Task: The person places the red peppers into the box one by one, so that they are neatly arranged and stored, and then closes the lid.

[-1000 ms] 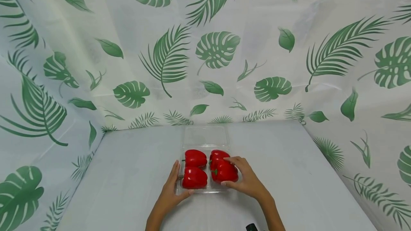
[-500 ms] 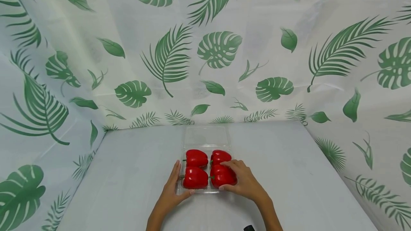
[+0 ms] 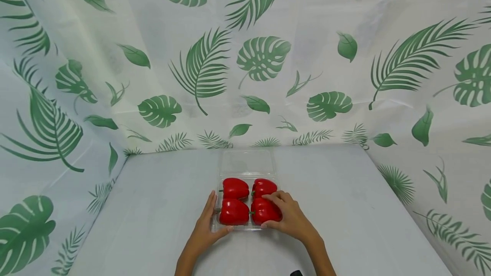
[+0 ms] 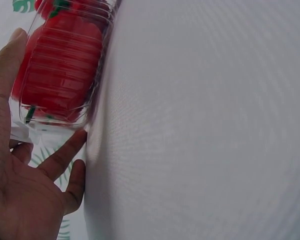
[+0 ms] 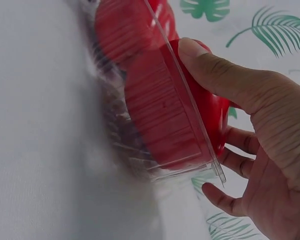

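A clear plastic clamshell box (image 3: 245,228) lies unlatched on the table, its lid (image 3: 247,162) folded back. Two red bell peppers fill its left half, one at the back (image 3: 235,188) and one in front (image 3: 234,212). On the right are a back bell pepper (image 3: 264,187) and a front bell pepper (image 3: 265,211). My right hand (image 3: 292,218) grips that front right pepper, which sits inside the box, thumb near the front rim. At the front left corner, my left hand (image 3: 204,231) touches the box with fairly straight fingers along its side and the thumb at its front.
White cloth covers the table (image 3: 165,191). A leaf-printed curtain (image 3: 291,110) encloses the back and both sides. Some small dark object (image 3: 296,273) shows at the bottom edge, mostly cut off.
The right hand has moved slightly left and lowered the front right pepper into the box, turning its stem to the left. The left hand has stayed at the corner.
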The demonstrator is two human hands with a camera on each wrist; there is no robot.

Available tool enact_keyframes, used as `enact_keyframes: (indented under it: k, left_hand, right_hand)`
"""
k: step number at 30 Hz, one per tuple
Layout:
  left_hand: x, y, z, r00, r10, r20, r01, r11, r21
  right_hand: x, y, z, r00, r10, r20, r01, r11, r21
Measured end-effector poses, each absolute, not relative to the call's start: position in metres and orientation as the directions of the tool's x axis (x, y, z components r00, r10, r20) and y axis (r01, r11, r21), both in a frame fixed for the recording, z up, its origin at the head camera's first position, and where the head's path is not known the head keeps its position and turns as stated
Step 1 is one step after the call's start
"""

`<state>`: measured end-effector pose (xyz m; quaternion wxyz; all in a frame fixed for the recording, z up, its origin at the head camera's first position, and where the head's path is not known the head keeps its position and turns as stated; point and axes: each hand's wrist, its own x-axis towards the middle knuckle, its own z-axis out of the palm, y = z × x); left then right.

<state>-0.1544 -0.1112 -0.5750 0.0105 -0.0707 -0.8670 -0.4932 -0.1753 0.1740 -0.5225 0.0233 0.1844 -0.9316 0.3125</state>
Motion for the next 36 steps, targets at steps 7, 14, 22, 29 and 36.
enact_keyframes:
  k: [7,14,22,29,36]
  left_hand:
    - [-0.1542,-0.112,-0.575,-0.987,0.119,0.105,0.15,0.494,0.857]
    - [-0.1541,-0.1118,-0.5747,-0.987,0.121,0.103,0.151,0.494,0.856]
    - [-0.1534,-0.111,-0.5741,-0.987,0.12,0.105,0.152,0.5,0.853]
    - [-0.1542,-0.1104,-0.5742,-0.989,0.11,0.094,0.138,0.515,0.846]
    - [-0.1538,-0.1109,-0.5727,-0.989,0.119,0.09,0.139,0.509,0.85]
  right_hand:
    - [-0.174,0.1752,-0.523,-0.928,-0.318,0.195,-0.371,0.731,-0.572]
    - [-0.1729,0.1763,-0.5206,-0.907,-0.329,0.263,-0.421,0.705,-0.57]
    - [-0.1753,0.174,-0.5258,-0.888,-0.361,0.285,-0.459,0.737,-0.496]
    - [-0.176,0.1739,-0.5279,-0.899,-0.349,0.265,-0.438,0.735,-0.518]
    - [-0.176,0.177,-0.5274,-0.904,-0.346,0.251,-0.427,0.731,-0.532]
